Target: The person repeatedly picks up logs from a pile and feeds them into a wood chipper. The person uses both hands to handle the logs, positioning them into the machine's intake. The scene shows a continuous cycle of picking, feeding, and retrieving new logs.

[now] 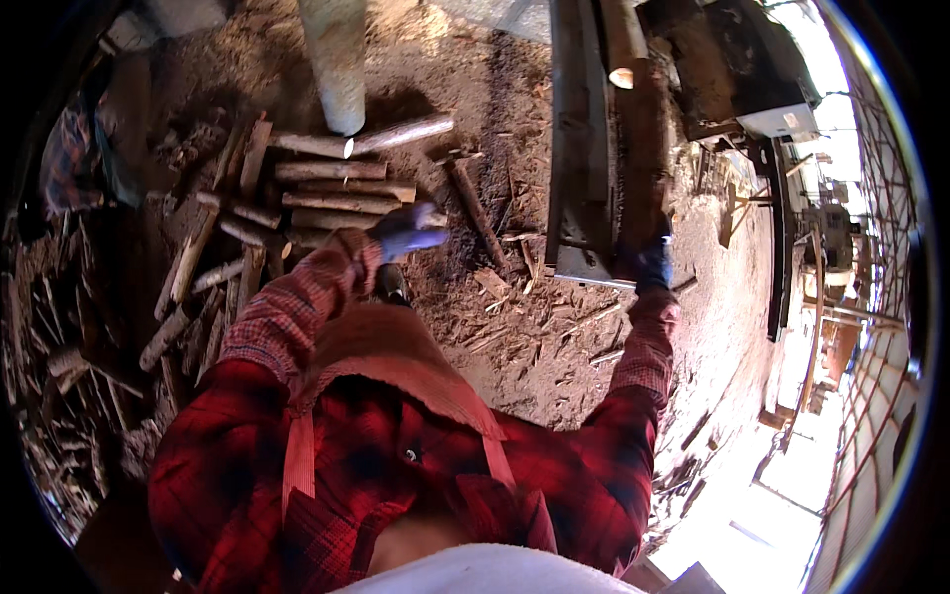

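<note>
My left hand (411, 233), in a purple-blue glove, is held out over the ground with its thumb and fingers apart and nothing in it. Beside it on the left lies a row of short cut logs (341, 203). My right hand (653, 265), in a dark blue glove, grips the near end of a long brown log (643, 168). That log lies along the right side of a long metal bed (579, 178). Shade hides part of the right fingers. A second log (620, 49) with a pale cut end rests farther along the bed.
A grey post (334, 64) stands ahead, near a pale log (406, 133). Split wood (74, 366) is heaped at the left. Bark and chips litter the ground (524, 342). A dark machine (737, 69) stands at the far right, with a wire mesh wall (871, 396) beyond.
</note>
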A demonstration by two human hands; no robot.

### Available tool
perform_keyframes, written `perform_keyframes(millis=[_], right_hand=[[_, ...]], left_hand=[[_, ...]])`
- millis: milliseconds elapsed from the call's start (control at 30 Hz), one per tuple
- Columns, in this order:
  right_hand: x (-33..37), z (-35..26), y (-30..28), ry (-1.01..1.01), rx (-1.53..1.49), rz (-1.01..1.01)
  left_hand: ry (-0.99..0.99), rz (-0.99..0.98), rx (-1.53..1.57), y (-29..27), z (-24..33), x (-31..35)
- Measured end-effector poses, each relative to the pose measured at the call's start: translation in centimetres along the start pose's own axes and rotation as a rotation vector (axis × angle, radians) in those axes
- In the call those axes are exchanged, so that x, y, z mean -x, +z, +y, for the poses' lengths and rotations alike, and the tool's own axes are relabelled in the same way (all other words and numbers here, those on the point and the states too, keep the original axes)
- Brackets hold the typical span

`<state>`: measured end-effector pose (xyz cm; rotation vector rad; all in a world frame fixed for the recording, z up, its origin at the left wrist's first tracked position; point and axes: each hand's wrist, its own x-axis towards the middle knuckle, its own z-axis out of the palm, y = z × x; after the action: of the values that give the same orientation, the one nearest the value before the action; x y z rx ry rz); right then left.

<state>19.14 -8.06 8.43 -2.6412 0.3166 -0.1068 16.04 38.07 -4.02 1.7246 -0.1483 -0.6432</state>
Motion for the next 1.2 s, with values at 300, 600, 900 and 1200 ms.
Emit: perform_keyframes(millis=[300,600,900,1200], right_hand=[[-6.5,-1.6,3.4,-0.075,-0.29,-0.13],[-6.4,-11.0,-3.3,-0.013,-1.279,-0.173],[-12.9,-6.0,-3.1,-0.281,-0.24,0.192],[-20.1,-1.5,4.2,-0.252,0.42,-0.023]], left_hand=[[-0.685,0.464,-0.403,-4.7,-32.5,16.1],[-0.686,0.408,0.309,-6.3,-33.1,23.8],[-0.433,0.49,0.319,-6.7,-24.3,11.7],[-0.16,0.393,-0.987,-6.6,-21.0,11.0]])
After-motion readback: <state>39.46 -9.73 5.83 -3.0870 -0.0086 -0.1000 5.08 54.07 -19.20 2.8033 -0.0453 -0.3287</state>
